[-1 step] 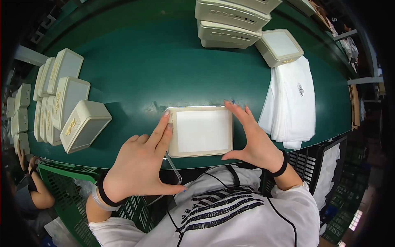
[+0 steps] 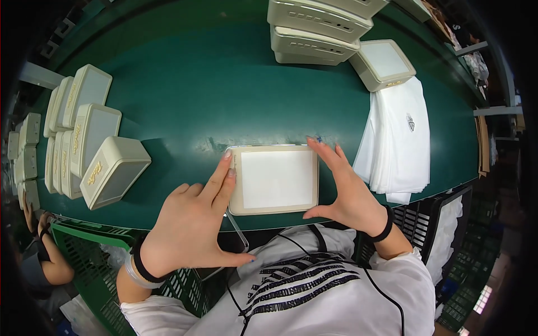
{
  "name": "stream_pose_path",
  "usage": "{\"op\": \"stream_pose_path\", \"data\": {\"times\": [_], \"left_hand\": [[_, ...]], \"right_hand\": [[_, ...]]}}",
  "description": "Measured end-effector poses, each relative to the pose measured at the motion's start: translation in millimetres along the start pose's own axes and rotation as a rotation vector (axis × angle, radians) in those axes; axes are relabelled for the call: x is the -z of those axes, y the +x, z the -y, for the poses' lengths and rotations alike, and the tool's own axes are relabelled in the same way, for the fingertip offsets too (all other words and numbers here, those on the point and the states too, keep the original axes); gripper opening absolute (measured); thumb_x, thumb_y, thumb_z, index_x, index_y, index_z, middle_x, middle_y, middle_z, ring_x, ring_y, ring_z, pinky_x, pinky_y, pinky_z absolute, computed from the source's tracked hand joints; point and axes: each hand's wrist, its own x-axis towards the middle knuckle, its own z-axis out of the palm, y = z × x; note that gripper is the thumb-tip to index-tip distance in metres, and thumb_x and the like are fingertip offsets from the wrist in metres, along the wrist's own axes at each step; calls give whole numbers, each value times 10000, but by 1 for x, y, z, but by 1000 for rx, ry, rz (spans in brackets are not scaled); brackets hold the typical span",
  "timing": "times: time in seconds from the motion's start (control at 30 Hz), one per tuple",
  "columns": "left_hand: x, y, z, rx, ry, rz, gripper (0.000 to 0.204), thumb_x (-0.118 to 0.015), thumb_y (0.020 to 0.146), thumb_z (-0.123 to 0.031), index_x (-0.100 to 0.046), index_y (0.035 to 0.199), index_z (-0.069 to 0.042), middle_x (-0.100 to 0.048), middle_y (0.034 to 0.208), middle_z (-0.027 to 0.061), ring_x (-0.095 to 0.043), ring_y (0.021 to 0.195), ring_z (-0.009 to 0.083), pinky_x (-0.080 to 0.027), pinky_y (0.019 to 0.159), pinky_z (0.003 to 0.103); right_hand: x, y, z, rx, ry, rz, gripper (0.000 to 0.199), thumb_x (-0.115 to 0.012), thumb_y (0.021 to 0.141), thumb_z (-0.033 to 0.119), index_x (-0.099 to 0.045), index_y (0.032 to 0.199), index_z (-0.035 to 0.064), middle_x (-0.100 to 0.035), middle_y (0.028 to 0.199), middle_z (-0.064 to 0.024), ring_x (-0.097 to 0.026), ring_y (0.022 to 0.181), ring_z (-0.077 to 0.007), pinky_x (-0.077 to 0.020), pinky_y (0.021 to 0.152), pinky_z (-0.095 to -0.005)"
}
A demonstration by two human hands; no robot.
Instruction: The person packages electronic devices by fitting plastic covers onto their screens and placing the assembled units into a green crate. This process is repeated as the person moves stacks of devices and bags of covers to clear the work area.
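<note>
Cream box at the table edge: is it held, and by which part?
Cream box lies flat; left hand touches its left edge, right hand its right edge. Not lifted.

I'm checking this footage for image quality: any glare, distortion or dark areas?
Head view: fisheye bends the green table edges, corners fall black; soft sheen on the table beside the beige box; left hand and right hand sharp.

Single head view looks steeply down, close over the green table (image 2: 224, 84); fisheye bends its edges.
</note>
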Motion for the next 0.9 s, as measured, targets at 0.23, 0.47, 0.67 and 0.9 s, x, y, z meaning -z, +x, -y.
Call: {"op": "stream_pose_path", "data": {"times": [0.23, 0.47, 0.67, 0.9], "left_hand": [[6, 9, 13, -16, -75, -23, 1086, -721, 558, -681, -483, 1247, 124, -369, 1427, 268, -547, 625, 274, -426, 649, 311], [-1, 0, 12, -10, -75, -115, 1048, -713, 563, -673, -510, 1248, 94, -418, 1402, 245, -567, 644, 273, -445, 688, 313], [-17, -16, 32, -65, -619, -194, 1099, -654, 616, -719, -416, 1343, 70, -359, 1445, 241, -640, 932, 287, -457, 867, 361], [-8, -18, 31, -382, -1638, -513, 1031, -388, 753, -814, -380, 1380, 4, -360, 1422, 240, -587, 1012, 341, -438, 913, 386]], "right_hand": [[8, 8, 18, -60, -167, 82, 1103, -856, 582, 224, -184, 1436, 39, -340, 1464, -173, -366, 1329, -358, -159, 1132, -558], [1, 3, 18, -65, -224, 77, 1073, -855, 599, 229, -209, 1433, 38, -330, 1465, -187, -355, 1333, -374, -137, 1127, -567], [9, 6, 30, -31, -359, 140, 1088, -856, 604, 307, -209, 1450, 83, -202, 1502, -238, -214, 1379, -442, -134, 1106, -596], [-19, 30, 34, 152, -448, 122, 1012, -838, 601, 257, -275, 1434, 143, -207, 1446, -278, -204, 1344, -482, -194, 1065, -608]]}}
